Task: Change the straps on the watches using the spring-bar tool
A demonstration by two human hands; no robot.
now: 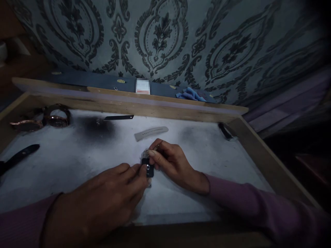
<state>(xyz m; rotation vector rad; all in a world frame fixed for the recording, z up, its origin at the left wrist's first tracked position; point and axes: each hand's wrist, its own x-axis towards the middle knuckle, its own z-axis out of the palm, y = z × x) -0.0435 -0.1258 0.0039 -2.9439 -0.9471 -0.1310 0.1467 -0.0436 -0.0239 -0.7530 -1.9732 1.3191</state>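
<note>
A small dark rectangular smartwatch body (149, 171) is held just above the white surface in the middle. My left hand (111, 193) is closed, its fingertips gripping the watch body from the left and below. My right hand (176, 165) is closed in a pinch at the watch's upper end, where a small greyish piece (145, 154) shows between fingers and case. I cannot tell whether that piece is part of a strap. A bit of light material shows under the watch's lower end. Beyond the hands lies a grey watch strap (151, 132) with a row of holes.
Wooden rims (116, 103) enclose the white surface. A black blade-like strip (119, 117) lies at the back. Two brown-and-copper watches (57, 119) sit back left, a black strap (23, 155) at left, a dark-strapped watch (227, 131) at right. A blue cloth (191, 94) rests behind the rim.
</note>
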